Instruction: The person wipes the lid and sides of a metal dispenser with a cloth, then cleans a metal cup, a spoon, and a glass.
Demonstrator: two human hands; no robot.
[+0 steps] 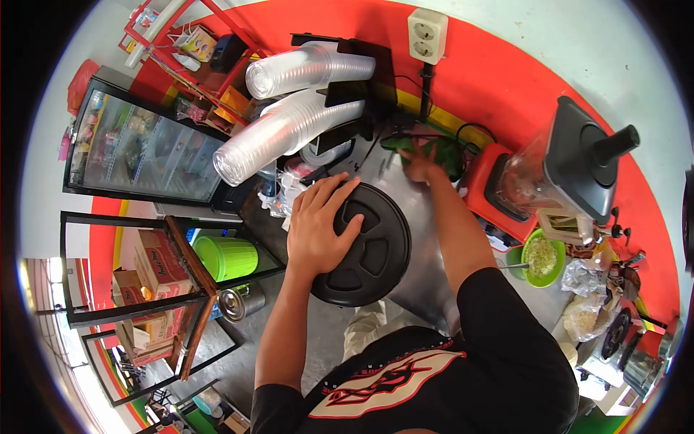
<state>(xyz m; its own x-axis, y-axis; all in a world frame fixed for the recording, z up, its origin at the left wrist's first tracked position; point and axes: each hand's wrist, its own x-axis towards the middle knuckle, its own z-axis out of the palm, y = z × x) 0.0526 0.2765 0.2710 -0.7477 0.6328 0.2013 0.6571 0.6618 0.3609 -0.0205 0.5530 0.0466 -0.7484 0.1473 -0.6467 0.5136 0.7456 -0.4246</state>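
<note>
A steel counter [426, 249] spreads before a person in a black shirt, its far edge meeting a red wall, while a glass-fronted fridge [148, 148] stands off its left side. A red-based blender [567, 155] rises toward the right edge. Two stacks of clear plastic cups, the upper stack [311, 69] and the lower stack [278, 134], lean near the far left corner. The round black lid [365, 249] reaches over the left edge, on the person's side, directly beneath the left hand [318, 231], which rests palm down on its upper left part, fingers slightly apart and thumb out. Toward the far edge, the right hand [419, 165], blurred, spreads its fingers over the left part of a dark green item [450, 158]; whether they touch cannot be told. Beside the blender sits a green bowl [541, 260] of pale shreds.
</note>
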